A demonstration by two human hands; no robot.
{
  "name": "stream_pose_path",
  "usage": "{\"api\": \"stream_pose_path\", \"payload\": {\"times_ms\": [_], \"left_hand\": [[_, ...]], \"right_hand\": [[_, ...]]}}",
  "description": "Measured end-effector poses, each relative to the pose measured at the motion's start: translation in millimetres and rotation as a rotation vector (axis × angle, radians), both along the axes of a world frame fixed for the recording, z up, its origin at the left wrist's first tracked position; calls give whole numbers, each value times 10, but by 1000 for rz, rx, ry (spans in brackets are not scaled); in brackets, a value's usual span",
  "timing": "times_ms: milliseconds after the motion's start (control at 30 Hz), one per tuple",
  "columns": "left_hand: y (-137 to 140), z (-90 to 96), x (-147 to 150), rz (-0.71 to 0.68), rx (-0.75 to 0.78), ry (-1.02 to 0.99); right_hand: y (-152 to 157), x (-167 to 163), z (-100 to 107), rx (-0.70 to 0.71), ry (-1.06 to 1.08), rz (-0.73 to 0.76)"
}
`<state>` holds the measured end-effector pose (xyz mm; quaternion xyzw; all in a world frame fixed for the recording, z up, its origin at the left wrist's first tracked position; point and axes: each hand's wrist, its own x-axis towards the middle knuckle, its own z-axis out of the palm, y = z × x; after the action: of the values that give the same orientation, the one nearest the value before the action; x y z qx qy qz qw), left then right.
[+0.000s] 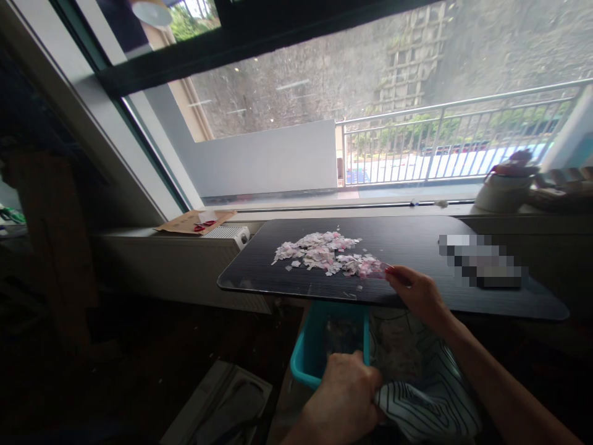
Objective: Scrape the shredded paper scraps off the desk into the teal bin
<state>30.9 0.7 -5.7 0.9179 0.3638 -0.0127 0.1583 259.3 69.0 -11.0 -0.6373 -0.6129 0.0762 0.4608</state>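
Note:
My right hand (414,290) reaches over the dark table (398,241), its fingers pinched on a thin, see-through pinkish sheet (374,272). The sheet's far end touches a heap of small white and pink paper scraps (319,250). Below the table's front edge, my left hand (343,392) is closed at the near right corner of a turquoise bin (300,371), apparently on its rim; the fingertips are hidden. Inside the bin the contents are dark and hard to make out. Striped cloth (430,408) lies right beside my left hand.
A blurred-out object (482,262) lies on the table's right part. Red-handled scissors (204,226) rest on brown paper (183,220) at the sill, above a radiator (199,266). A pale container (503,191) stands by the window at right. Low left is a pale box-like object (222,402).

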Motion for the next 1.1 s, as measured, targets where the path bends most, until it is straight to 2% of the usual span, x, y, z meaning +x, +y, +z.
{"api": "stream_pose_path", "payload": {"times_ms": [100, 267, 433, 567, 633, 767, 933, 1100], "left_hand": [[1, -17, -11, 0, 3, -3], [4, -33, -3, 5, -1, 0], [7, -13, 10, 4, -8, 11], [5, -11, 13, 8, -13, -5], [5, -9, 13, 9, -21, -4], [1, 8, 12, 16, -37, 11], [3, 15, 11, 9, -39, 5], [9, -13, 11, 12, -18, 6]], "right_hand": [[8, -10, -6, -4, 4, 40], [-4, -3, 9, 57, -47, -42], [-13, -8, 6, 41, -49, 36], [-6, 11, 0, 62, -61, -54], [-7, -2, 8, 44, -74, -53], [-22, -63, 33, 8, -22, 55], [-50, -68, 47, 5, -2, 9], [-64, -62, 71, -37, 0, 40]]}}
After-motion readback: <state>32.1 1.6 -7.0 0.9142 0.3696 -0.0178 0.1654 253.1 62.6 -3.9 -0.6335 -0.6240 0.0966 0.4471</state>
